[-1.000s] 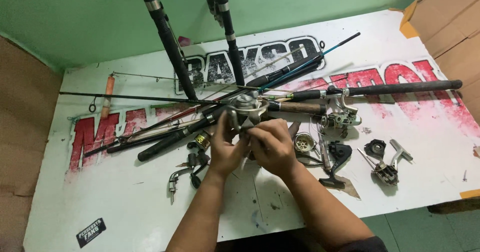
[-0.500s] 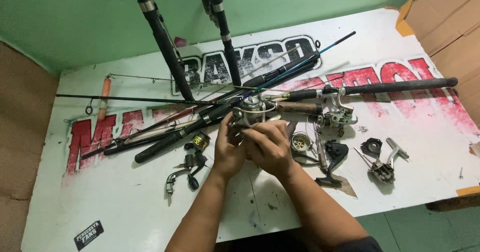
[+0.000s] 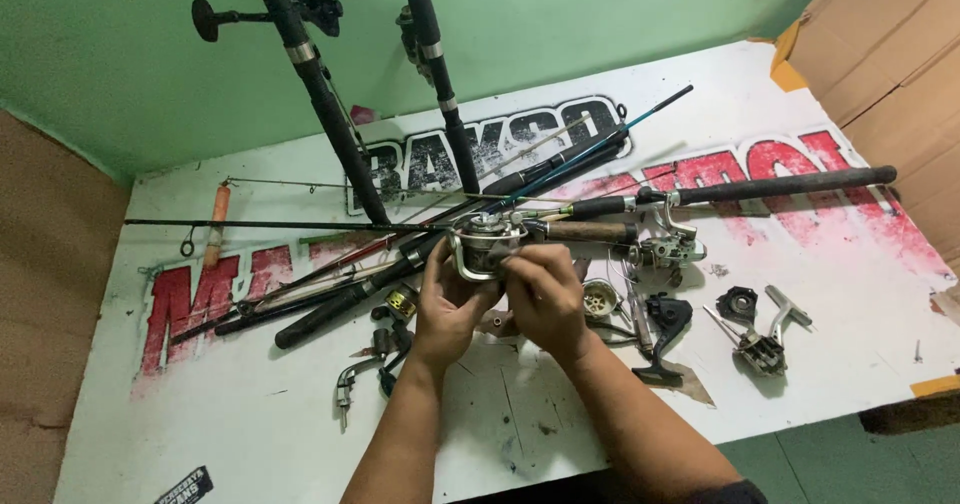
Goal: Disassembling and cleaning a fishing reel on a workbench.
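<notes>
- Green wall [image 3: 600, 24] stands behind a white board [image 3: 250, 434] with big red and black letters, which serves as the table; brown cardboard [image 3: 890, 54] leans at its right far corner.
- Both hands meet near the middle of the board, a little toward the near edge.
- Left hand [image 3: 448, 304] grasps a silver reel [image 3: 482, 244] from below and from the left side, fingers curled around its body.
- Right hand [image 3: 545, 294] grips the same reel from the right, fingertips pressed on it (which part they touch, I cannot tell).
- Reel is held just above the board, touching or very near a cork handle [image 3: 590, 232] of one rod.
- Several dark rods [image 3: 330, 299] lie crossed on the far half of the board, and two more [image 3: 320, 94] stand up against the wall.
- Small reel parts [image 3: 385, 349] lie just left of the left wrist.
- More parts, a black piece [image 3: 668, 324] and a crank [image 3: 770, 339], lie toward the right edge, well apart from the hands.
- One orange float [image 3: 217, 226] lies near the left far corner.
</notes>
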